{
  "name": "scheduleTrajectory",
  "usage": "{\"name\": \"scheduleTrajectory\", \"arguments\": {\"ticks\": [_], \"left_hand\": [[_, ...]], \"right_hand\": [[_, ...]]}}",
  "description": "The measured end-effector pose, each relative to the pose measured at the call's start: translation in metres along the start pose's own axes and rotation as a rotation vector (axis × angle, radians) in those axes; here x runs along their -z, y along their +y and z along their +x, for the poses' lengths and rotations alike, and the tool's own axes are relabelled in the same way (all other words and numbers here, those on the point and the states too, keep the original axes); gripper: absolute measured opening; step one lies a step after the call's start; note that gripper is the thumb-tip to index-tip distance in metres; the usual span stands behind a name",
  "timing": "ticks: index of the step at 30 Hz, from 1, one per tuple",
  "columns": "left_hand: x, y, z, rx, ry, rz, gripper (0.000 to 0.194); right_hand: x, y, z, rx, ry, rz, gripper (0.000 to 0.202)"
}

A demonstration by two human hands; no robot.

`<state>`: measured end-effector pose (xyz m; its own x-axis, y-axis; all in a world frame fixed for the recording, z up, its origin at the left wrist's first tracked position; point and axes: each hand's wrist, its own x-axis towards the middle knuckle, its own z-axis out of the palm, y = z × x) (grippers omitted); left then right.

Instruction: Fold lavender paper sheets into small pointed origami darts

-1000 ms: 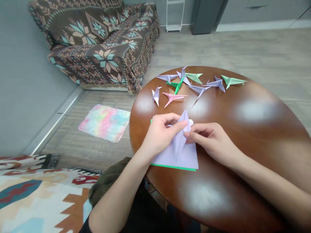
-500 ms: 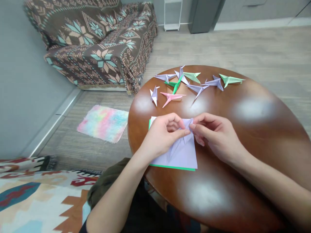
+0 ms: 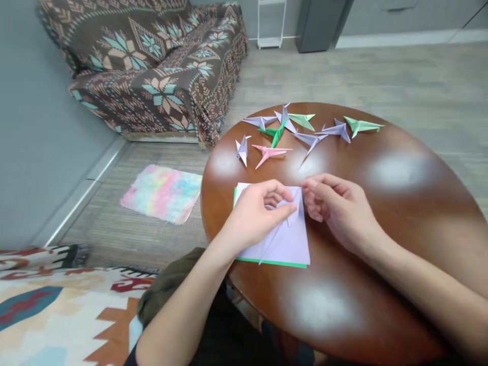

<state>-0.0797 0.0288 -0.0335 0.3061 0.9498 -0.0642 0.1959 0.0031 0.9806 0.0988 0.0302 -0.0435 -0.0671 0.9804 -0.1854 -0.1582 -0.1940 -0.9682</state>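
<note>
Over a stack of square paper (image 3: 280, 249), lilac on top with a green edge below, I see a folded lilac paper crane (image 3: 293, 216). My left hand (image 3: 261, 208) pinches it between thumb and fingers and covers part of its body. One long thin point of the crane slants down toward the stack's near edge. My right hand (image 3: 333, 206) is closed, thumb against forefinger, at the crane's upper right tip. The fingertips meet that tip, and the other fingers curl under.
Several finished paper cranes, among them a pink crane (image 3: 270, 154) and a green crane (image 3: 273, 134), lie along the far side of the round brown table (image 3: 385, 218). A patterned sofa (image 3: 160, 86) and a pastel mat (image 3: 162, 193) are beyond to the left.
The crane's long lower point has swung down closer to the stack's near edge. My right hand has shifted slightly up, its fingers more curled. My left hand keeps its pinch.
</note>
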Motion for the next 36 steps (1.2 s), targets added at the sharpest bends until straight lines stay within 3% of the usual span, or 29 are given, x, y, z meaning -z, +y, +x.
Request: {"name": "scheduleTrajectory", "arguments": {"ticks": [4,7,10,13,14,17,20,25,29,32,36], "left_hand": [[0.006,0.0,-0.003,-0.052,-0.07,0.088,0.007],[0.018,0.0,-0.002,-0.069,-0.089,0.064,0.021],[0.032,-0.004,0.004,-0.027,0.065,0.017,0.049],[0.033,-0.009,0.011,-0.034,0.412,-0.319,0.042],[0.028,-0.01,0.012,-0.019,0.468,-0.454,0.042],[0.006,-0.01,0.011,0.072,0.32,-0.669,0.043],[-0.013,-0.006,0.006,0.027,0.186,-0.739,0.046],[-0.018,-0.01,0.006,-0.052,0.199,-0.634,0.051],[-0.014,-0.017,0.01,-0.016,0.334,-0.469,0.033],[-0.012,-0.015,0.009,0.018,0.316,-0.403,0.027],[-0.012,-0.009,0.007,0.069,0.258,-0.362,0.028]], "right_hand": [[0.005,-0.001,0.001,0.023,-0.164,-0.173,0.023],[0.007,-0.001,0.002,0.044,-0.169,-0.173,0.022],[0.008,-0.001,0.006,0.059,-0.071,-0.1,0.023],[0.01,-0.001,0.01,0.045,0.056,0.057,0.023],[0.01,-0.001,0.011,0.038,0.092,0.112,0.023],[0.008,-0.001,0.012,0.0,0.145,0.229,0.023],[0.005,0.0,0.009,-0.045,0.132,0.283,0.021],[-0.001,0.002,0.004,-0.082,0.104,0.301,0.02],[-0.002,0.003,-0.001,-0.12,-0.067,0.186,0.023],[0.0,0.003,-0.004,-0.022,-0.156,-0.01,0.021],[0.002,0.002,-0.006,0.103,-0.163,-0.226,0.012]]}}
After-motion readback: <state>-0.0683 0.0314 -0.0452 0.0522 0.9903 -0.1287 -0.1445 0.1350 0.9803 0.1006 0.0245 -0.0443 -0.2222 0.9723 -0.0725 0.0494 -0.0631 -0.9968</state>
